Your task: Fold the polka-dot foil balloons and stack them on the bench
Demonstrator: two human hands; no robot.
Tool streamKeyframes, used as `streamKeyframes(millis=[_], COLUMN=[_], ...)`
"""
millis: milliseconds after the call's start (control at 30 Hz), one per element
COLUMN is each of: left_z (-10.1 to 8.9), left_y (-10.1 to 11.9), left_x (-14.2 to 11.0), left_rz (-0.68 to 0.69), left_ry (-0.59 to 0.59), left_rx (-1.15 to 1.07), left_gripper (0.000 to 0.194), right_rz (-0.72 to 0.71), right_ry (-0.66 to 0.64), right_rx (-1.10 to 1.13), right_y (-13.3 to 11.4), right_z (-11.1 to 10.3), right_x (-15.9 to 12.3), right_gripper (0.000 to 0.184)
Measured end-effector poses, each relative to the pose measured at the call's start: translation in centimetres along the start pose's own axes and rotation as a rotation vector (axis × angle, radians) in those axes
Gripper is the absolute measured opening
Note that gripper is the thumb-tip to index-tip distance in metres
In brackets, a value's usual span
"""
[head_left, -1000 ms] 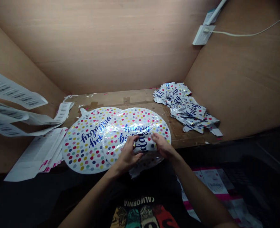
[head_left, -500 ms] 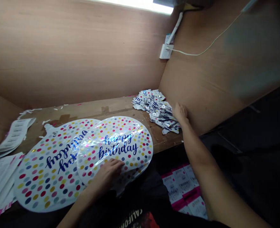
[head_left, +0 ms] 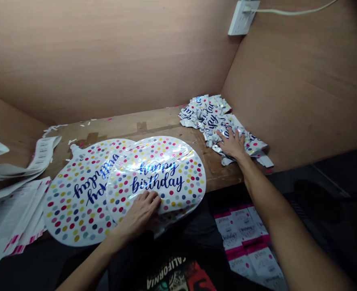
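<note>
While our left hand (head_left: 137, 216) is pressing flat on the near edge of a polka-dot "happy birthday" foil balloon (head_left: 163, 173), our right hand (head_left: 231, 144) is spreading over a heap of flattened foil balloons (head_left: 217, 125), the hands well apart. The balloon's long axis is running sideways along the wooden bench (head_left: 154, 123), nearer our left arm, and it is overlapping a second dotted balloon (head_left: 75, 194). Barcode label strips (head_left: 42, 159) are curling beyond, and a wall socket (head_left: 242, 18) is sitting farthest.
</note>
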State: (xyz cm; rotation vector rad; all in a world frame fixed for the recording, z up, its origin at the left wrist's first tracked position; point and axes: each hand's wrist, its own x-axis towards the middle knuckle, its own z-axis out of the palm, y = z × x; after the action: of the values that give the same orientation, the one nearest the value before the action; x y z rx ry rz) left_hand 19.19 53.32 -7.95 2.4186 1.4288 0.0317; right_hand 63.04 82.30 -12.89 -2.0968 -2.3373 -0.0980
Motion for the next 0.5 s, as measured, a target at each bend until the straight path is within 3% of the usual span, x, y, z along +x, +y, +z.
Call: streamKeyframes(millis=[200, 300, 367, 433, 500], left_z=[-0.3, -1.5, -2.4, -3.1, -3.8], left_y=[-1.5, -2.0, -2.2, -2.4, -2.9], left_x=[1.3, 1.6, 1.9, 2.4, 3.1], left_rz=[0.101, 0.091, 0.034, -0.05, -0.107], left_ry=[-0.023, -0.012, 0.008, 0.006, -0.012], left_rx=[-0.21, -0.448, -0.586, -0.69, -0.758], left_gripper=[0.005, 0.028, 0.037, 0.044, 0.048], right_rz=[0.031, 0.049, 0.024, -0.136, -0.492], right_ry=[-0.017, -0.023, 0.091, 0.196, 0.086], right_rx=[0.085, 0.122, 0.174, 0.289, 0.44], right_y=[0.4, -0.5, -2.8, -6.7, -11.3], right_z=[-0.2, -2.8, -5.3, -7.7, -9.2], right_x=[0.2, -0.4, -2.4, -5.8, -10.2], right_gripper=[0.068, 0.07, 0.078, 0.09, 0.096])
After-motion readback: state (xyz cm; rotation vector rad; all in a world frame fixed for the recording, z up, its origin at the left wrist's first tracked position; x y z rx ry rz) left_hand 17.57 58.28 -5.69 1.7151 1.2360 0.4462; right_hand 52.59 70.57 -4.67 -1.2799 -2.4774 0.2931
